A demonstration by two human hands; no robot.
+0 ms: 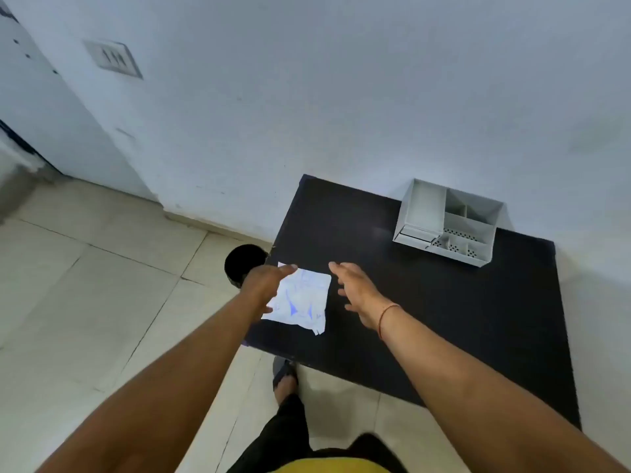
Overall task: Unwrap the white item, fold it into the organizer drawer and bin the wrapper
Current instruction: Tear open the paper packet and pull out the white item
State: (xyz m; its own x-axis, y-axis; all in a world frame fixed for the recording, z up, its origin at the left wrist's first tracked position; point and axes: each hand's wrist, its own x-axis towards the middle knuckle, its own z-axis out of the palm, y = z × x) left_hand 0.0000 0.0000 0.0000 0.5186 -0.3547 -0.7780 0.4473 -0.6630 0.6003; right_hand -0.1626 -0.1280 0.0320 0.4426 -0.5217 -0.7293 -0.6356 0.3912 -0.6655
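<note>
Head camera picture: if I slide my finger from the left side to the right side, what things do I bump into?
Wall switch plate → black bin on the floor → white wrapped item on the black table → right hand → grey organizer.

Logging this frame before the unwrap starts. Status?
Left hand on the wrapped white item, right hand open beside it. Item still wrapped on black table. Organizer clear at back; bin left.

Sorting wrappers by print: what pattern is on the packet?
Head view: white flat plastic packet with blue angular markings.
</note>
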